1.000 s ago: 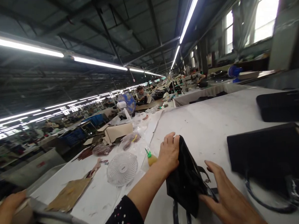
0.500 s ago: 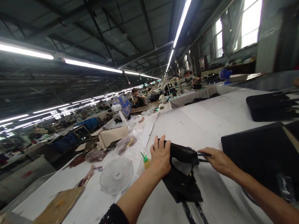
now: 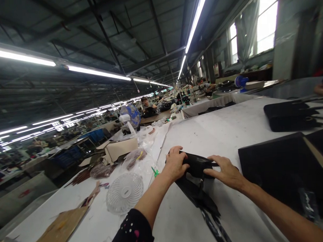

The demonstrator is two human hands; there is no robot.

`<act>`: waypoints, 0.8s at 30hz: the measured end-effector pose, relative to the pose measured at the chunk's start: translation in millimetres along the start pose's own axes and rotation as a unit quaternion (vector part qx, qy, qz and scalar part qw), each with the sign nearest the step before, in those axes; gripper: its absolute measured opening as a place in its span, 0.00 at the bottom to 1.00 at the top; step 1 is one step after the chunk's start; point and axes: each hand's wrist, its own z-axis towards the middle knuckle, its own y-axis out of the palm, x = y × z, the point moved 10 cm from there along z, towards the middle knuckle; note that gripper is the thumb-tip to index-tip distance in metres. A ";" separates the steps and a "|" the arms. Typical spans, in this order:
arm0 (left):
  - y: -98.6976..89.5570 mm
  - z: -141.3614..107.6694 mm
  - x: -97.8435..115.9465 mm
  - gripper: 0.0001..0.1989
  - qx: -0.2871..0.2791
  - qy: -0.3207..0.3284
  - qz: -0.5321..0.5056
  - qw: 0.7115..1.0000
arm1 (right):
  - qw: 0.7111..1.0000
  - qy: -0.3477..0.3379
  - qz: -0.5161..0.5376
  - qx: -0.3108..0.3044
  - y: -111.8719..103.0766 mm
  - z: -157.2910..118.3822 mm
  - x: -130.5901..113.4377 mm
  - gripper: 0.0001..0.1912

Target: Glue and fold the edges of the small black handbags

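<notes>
A black handbag (image 3: 197, 165) lies on the pale worktable in front of me, its flap hanging toward me. My left hand (image 3: 176, 164) grips the bag's left end, fingers over the far edge and thumb on the near side. At the right end, my right hand (image 3: 224, 171) has its fingers on top and its thumb against the front. Two dark straps (image 3: 216, 226), looking wrapped in clear plastic, trail from the flap toward the bottom of the view. Beside my left wrist a green-tipped bottle (image 3: 154, 171) shows only its top; my forearm covers the rest.
To the left stand a white fan (image 3: 125, 193), crumpled clear plastic, a brown cardboard piece (image 3: 59, 230) and a blue fan (image 3: 130, 116). On the right lie a large black panel (image 3: 279, 169) and another black bag (image 3: 288, 114). Another person's hand (image 3: 322, 90) shows at the right edge.
My right hand has moved from the strap at the bag's right side onto the bag's end. The bag has turned slightly and its flap looks more folded.
</notes>
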 end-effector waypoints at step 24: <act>0.7 12.9 -6.9 0.05 -0.018 -0.005 -0.194 0.981 | 0.960 0.057 0.273 -0.037 -1.6 11.1 31.0 0.13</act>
